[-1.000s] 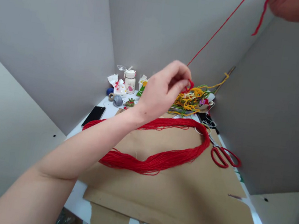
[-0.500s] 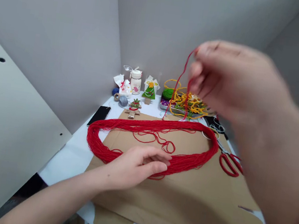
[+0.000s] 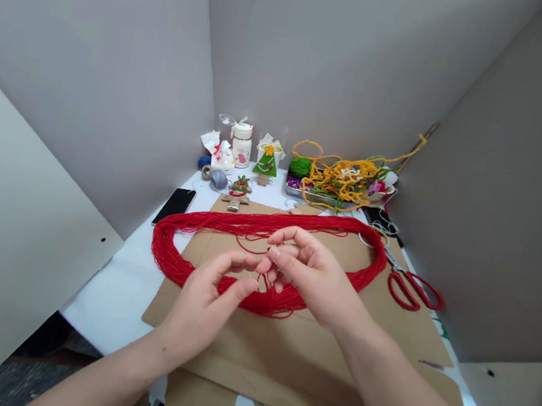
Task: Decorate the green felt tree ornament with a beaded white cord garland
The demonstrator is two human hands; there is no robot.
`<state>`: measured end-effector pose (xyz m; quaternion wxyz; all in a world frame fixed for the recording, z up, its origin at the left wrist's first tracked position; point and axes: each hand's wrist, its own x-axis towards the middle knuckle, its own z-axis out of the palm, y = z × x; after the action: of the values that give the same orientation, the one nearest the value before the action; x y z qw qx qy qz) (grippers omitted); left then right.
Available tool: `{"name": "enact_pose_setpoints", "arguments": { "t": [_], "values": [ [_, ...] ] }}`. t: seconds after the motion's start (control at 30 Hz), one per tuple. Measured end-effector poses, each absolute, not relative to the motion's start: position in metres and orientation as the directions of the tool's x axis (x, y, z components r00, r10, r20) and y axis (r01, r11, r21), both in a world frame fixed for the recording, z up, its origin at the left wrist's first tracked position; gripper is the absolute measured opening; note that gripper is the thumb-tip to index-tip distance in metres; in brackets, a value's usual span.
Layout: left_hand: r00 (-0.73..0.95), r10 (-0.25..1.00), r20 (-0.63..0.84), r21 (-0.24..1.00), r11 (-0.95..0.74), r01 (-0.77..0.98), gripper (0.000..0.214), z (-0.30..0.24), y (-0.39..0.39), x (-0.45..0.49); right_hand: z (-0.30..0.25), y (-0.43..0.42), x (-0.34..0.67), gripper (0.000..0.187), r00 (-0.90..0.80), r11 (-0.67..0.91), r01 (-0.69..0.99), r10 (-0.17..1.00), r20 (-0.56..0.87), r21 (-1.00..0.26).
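Note:
A large oval skein of red yarn (image 3: 172, 260) lies on the cardboard. Over its near middle my two hands meet, fingertips nearly touching. My right hand (image 3: 314, 273) is closed, pinching a thin strand of the red yarn between thumb and fingers; a small loop dangles below the fingertips. My left hand (image 3: 209, 302) is open, its thumb and fingers apart in a loose curve beside that strand. Any contact of its fingertips with the yarn is too small to make out. Loose strands in the skein's middle are partly hidden behind my right hand.
Red-handled scissors (image 3: 410, 290) lie right of the skein on the cardboard (image 3: 328, 372). A black phone (image 3: 174, 206) is at the left. Behind stand a white bottle (image 3: 241, 145), a small green felt tree (image 3: 266, 162) and a tray (image 3: 297, 192) with tangled yellow cord. Grey panels enclose the table.
My right hand has come down and left from high on the right, bringing the red strand to my left hand. My left hand has shifted left, its thumb and fingers wider apart.

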<state>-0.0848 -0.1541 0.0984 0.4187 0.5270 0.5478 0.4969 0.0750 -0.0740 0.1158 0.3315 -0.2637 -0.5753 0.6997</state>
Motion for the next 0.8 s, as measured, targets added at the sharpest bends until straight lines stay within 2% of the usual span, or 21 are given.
{"name": "enact_pose_setpoints", "arguments": {
  "t": [0.13, 0.27, 0.43, 0.6, 0.8],
  "values": [
    [0.116, 0.987, -0.111, 0.984, 0.125, -0.129, 0.016, 0.086, -0.146, -0.067, 0.102, -0.072, 0.075, 0.023, -0.589, -0.142, -0.236, 0.808, 0.025, -0.961],
    [0.264, 0.912, -0.313, 0.865, 0.389, -0.319, 0.021, 0.069, -0.148, -0.065, 0.087, -0.061, 0.083, 0.022, -0.500, -0.108, -0.279, 0.865, 0.048, -0.954],
    [0.392, 0.839, -0.378, 0.704, 0.535, -0.466, 0.022, 0.073, -0.156, -0.077, 0.069, -0.052, 0.095, 0.022, -0.474, -0.003, -0.081, 0.880, 0.036, -0.997],
    [0.302, 0.882, -0.361, 0.699, 0.471, -0.538, 0.017, 0.084, -0.163, -0.090, 0.058, -0.062, 0.099, 0.016, -0.549, 0.134, 0.115, 0.835, 0.050, -0.984],
    [0.048, 0.938, -0.343, 0.702, 0.290, -0.650, 0.009, 0.091, -0.166, -0.095, 0.053, -0.091, 0.086, 0.013, -0.572, 0.465, 0.266, 0.781, 0.250, -0.844]
  ]
}}
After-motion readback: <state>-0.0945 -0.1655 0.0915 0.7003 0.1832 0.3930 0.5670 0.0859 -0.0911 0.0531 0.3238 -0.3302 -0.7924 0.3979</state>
